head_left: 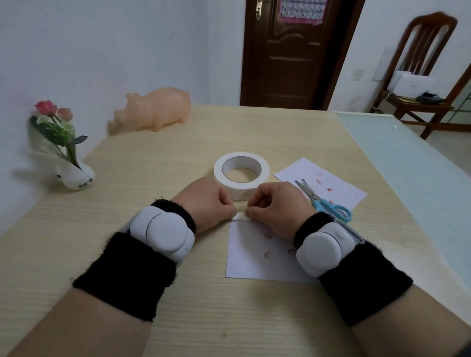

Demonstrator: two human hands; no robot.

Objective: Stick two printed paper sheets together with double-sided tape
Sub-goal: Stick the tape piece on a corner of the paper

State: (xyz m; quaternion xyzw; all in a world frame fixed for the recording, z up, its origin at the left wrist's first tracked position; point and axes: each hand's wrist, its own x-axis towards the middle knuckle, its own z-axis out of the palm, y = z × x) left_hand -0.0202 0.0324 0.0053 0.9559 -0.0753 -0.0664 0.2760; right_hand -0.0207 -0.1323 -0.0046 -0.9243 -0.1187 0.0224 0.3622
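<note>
A white printed sheet (255, 256) with small red marks lies on the table in front of me. At its far left corner sits a short piece of white tape (241, 217). My left hand (209, 201) and my right hand (278, 206) both pinch this piece from either side, fingers curled. Just beyond the hands stands a white roll of double-sided tape (241, 174). A second printed sheet (327, 181) lies to the right of the roll. Blue-handled scissors (324, 201) rest on that sheet, partly behind my right wrist.
The wooden table (176, 155) meets a white wall on the left. A small vase of flowers (67, 151) stands at the left edge and an orange toy pig (156, 108) at the back. A pale glass surface (416, 168) adjoins the table on the right.
</note>
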